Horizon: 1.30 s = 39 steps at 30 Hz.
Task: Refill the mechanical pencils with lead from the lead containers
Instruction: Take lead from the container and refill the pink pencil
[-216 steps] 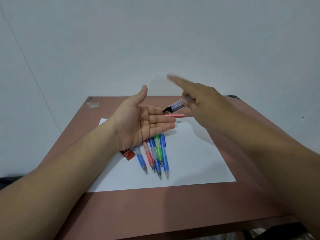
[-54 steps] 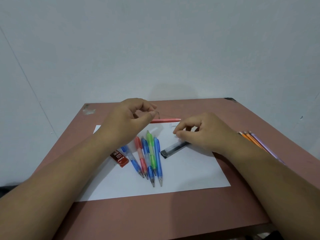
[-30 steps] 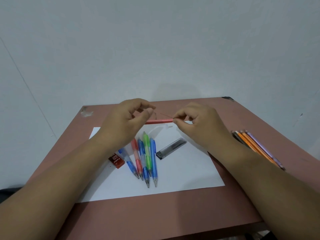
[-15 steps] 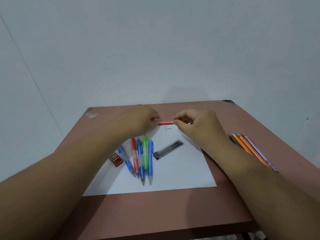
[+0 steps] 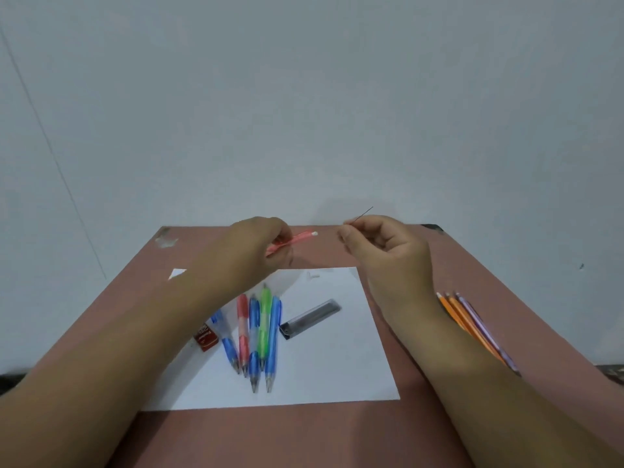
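Observation:
My left hand [image 5: 260, 251] grips a pink mechanical pencil [image 5: 297, 238] above the table's far part, its white end pointing right. My right hand [image 5: 381, 244] pinches a thin dark lead [image 5: 363, 214] that sticks up and to the right, a short gap away from the pencil's end. Several mechanical pencils, blue, red and green [image 5: 258, 329], lie side by side on the white paper [image 5: 337, 366]. A black lead container [image 5: 310, 319] lies on the paper right of them. A red lead container [image 5: 206, 337] peeks out beside my left forearm.
Several orange and purple pencils [image 5: 472, 325] lie on the brown table [image 5: 304, 437] beside my right forearm. Small white bits [image 5: 312, 275] sit at the paper's far edge. A grey wall rises right behind the table.
My hands have drawn apart: the right hand with the lead moved right and up from the pencil's end, and the left hand tilted the pencil's end upward.

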Each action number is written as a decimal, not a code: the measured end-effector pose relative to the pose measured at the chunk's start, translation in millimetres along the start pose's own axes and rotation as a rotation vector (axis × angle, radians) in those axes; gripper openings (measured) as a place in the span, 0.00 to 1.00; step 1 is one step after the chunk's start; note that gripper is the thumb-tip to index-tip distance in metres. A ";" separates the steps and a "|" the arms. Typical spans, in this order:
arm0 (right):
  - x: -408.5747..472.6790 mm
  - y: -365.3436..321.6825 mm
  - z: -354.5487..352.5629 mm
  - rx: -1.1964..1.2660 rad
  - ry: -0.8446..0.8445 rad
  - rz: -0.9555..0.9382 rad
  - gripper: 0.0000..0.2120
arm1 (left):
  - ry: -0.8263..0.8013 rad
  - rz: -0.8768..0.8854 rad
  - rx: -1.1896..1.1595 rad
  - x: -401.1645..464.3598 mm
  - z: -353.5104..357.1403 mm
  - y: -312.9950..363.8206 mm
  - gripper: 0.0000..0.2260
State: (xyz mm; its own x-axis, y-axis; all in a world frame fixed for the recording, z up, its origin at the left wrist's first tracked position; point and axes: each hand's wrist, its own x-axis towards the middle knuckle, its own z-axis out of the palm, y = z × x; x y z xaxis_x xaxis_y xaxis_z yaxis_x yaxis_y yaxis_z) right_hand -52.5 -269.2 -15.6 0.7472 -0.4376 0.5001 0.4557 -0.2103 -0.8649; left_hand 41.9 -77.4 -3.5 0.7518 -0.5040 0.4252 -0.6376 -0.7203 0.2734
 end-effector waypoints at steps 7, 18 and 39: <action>-11.3 -3.5 5.4 0.026 -0.130 -0.124 0.03 | 0.132 0.064 -0.106 -6.1 12.3 -2.6 0.06; -11.1 -7.0 8.1 0.151 -0.117 -0.164 0.08 | 0.185 0.167 -0.196 -11.2 12.9 1.7 0.07; -7.9 -5.7 7.1 0.150 -0.135 -0.181 0.05 | 0.140 0.198 -0.194 -13.0 7.8 0.0 0.06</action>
State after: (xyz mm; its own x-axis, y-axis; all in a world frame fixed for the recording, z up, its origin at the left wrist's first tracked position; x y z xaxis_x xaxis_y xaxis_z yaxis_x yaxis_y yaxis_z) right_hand -57.5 -258.4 -14.3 0.7003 -0.2821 0.6557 0.6467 -0.1382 -0.7502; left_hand 33.4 -74.6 -15.8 0.5880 -0.5453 0.5974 -0.7996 -0.5033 0.3276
